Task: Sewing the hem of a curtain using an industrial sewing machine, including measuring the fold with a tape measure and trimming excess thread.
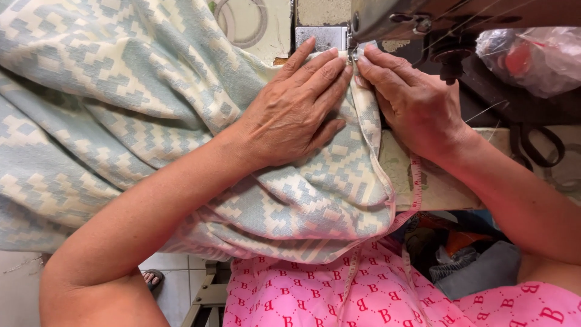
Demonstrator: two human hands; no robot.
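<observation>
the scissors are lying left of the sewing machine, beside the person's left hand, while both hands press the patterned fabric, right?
Not quite. The head view shows the scissors lying right of the sewing machine, beyond the right hand, not the left hand. Both hands do press the patterned fabric.

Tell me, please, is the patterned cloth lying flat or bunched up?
Bunched up. The cloth falls in deep folds across the table and the lap; only the strip under both hands, left and right, is pressed flat.
</observation>
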